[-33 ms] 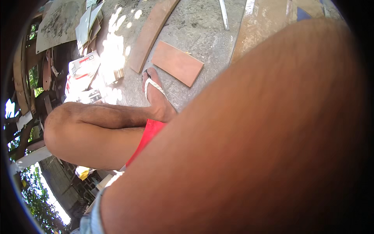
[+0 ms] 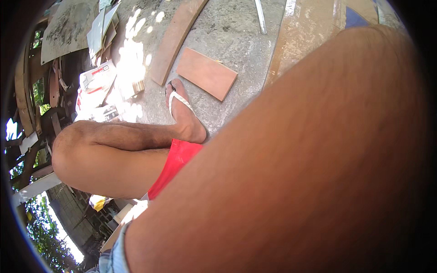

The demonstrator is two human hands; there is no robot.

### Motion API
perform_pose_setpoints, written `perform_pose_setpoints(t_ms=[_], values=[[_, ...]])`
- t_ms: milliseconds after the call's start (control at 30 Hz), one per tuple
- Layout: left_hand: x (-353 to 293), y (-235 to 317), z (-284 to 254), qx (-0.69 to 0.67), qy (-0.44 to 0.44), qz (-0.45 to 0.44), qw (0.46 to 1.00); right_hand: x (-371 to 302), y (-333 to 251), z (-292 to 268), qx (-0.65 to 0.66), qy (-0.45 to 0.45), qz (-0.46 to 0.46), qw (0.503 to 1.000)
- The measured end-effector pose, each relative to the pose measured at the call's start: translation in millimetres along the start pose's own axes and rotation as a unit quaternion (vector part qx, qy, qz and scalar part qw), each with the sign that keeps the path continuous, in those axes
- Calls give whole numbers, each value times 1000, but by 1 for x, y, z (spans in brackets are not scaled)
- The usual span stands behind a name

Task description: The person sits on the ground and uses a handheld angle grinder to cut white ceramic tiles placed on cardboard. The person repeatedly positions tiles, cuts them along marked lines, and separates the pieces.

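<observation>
The large bare limb (image 2: 282, 154) is uncovering more bright-red cloth (image 2: 175, 164), nearer than the flat, rectangular reddish-brown board (image 2: 207, 74). Hands are staying out of view; I cannot tell finger spread or hold.

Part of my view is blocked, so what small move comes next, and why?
Probably shift the bare limb aside: it fills much of the picture, close up, and no hands show near the short brown board on the floor.
</observation>
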State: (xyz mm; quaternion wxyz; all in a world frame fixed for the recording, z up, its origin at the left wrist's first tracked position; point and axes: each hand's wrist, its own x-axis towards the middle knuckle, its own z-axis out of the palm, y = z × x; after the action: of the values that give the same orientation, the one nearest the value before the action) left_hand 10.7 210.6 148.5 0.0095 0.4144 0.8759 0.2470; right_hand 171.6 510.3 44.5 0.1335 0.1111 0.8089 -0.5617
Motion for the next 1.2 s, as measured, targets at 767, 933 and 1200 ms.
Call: perform_pose_setpoints(t_ms=[767,933,1200], values=[[-70,25,-22,-140,-83,-316,935,-24,-13,5,-14,106,-7,994],[-91,5,26,-225,-24,-373,900,-3,-34,33,-151,72,-41,985],[-57,-10,121,-400,209,-402,797,59,-76,91,-187,-56,-25,980]])
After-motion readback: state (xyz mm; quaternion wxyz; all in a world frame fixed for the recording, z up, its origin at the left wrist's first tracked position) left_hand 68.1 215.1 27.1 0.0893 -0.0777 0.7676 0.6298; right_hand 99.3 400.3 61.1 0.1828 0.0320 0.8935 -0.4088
